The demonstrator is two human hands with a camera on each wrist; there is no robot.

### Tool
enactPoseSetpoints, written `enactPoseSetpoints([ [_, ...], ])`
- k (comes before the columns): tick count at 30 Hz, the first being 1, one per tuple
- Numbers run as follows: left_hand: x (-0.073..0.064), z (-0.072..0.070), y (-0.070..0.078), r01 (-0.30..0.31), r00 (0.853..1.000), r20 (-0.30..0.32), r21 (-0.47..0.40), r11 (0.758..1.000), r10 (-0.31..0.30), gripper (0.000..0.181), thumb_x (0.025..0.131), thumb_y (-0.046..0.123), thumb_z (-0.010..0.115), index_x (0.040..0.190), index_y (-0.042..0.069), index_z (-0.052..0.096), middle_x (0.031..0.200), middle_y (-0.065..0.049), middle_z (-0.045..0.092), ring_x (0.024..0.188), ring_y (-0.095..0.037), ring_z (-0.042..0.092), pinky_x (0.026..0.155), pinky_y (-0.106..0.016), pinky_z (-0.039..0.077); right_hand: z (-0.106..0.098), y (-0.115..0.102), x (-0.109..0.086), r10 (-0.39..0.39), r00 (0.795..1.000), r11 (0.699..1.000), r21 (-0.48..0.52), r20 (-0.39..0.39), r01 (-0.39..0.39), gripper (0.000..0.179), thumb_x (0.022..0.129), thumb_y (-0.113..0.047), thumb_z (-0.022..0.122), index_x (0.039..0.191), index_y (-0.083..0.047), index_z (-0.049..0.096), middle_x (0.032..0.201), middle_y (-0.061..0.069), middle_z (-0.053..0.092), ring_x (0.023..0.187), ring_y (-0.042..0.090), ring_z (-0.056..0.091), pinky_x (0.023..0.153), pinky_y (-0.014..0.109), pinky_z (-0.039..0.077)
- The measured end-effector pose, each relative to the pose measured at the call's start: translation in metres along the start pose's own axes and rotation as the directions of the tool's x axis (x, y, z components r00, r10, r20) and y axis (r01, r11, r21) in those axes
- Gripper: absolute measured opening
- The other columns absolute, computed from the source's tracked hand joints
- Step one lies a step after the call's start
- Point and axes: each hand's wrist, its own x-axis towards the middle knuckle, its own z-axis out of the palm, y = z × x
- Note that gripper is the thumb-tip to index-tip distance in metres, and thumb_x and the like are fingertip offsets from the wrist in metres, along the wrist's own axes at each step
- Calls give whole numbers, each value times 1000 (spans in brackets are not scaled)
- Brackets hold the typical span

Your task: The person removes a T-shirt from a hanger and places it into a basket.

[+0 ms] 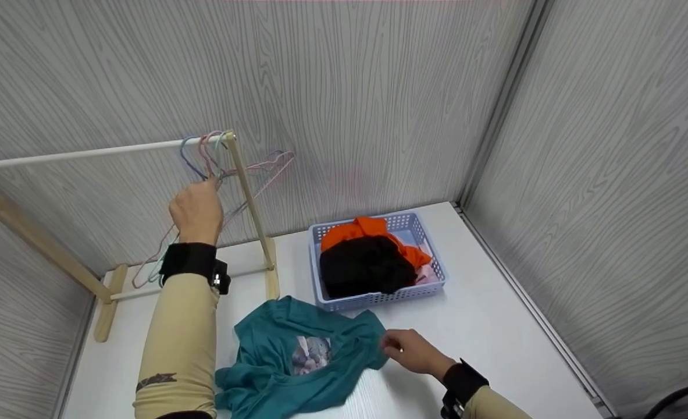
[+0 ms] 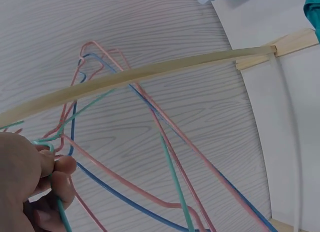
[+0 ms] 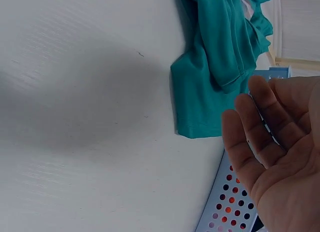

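My left hand [image 1: 197, 210] is up at the right end of the rack's white rod, its fingers curled around a mint-green wire hanger [image 2: 63, 215]. Beside it hang pink hangers [image 2: 195, 149] and a blue hanger [image 2: 117, 193], hooked over the rod and overlapping one another. Below, a teal shirt [image 1: 262, 375] with a printed picture lies crumpled on the white table [image 1: 477, 326]. Just over the shirt's right edge is my right hand [image 1: 413, 351], fingers loosely bent. The right wrist view shows its palm [image 3: 290, 177] holding nothing.
A light-blue basket [image 1: 373, 301] behind the shirt contains a black garment [image 1: 367, 265], an orange garment [image 1: 346, 231] and pink cloth [image 1: 427, 274]. The clothes rack has a white rod [image 1: 88, 154] and wooden posts [image 1: 249, 198]. Grey wood-grain walls [image 1: 378, 105] border the table.
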Motion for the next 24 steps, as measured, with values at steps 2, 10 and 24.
enactPoseSetpoints([
  [2, -4, -1, -5, 14, 1000, 0, -3, 1000, -14, 27, 97, 9, 48, 111, 6, 70, 87, -30, 69, 72, -49, 65, 58, -58, 50, 1, 1, 1, 2, 1000, 1000, 5, 12, -2, 11, 97, -11, 54, 97, -13, 65, 88, 6, 68, 76, 3, 54, 69, 24, 46],
  [10, -22, -8, -21, -36, 994, -103, -94, 995, 26, 21, 98, 11, 53, 102, -5, 65, 97, -25, 63, 86, -46, 61, 62, -59, 50, 6, 2, 15, -20, 998, 999, -29, 55, 22, 13, 96, -9, 54, 100, -3, 65, 88, 4, 66, 76, 4, 53, 68, 25, 46],
  [24, -69, 0, -19, -139, 910, 364, -188, 972, 200, 24, 101, 19, 50, 101, 4, 69, 94, -14, 71, 85, -33, 68, 73, -49, 53, 41, -29, 68, 90, 996, 966, -241, -17, -92, 53, 90, -19, 67, 139, -14, 48, 144, 20, 40, 130, 41, 45, 98, 56, 45],
])
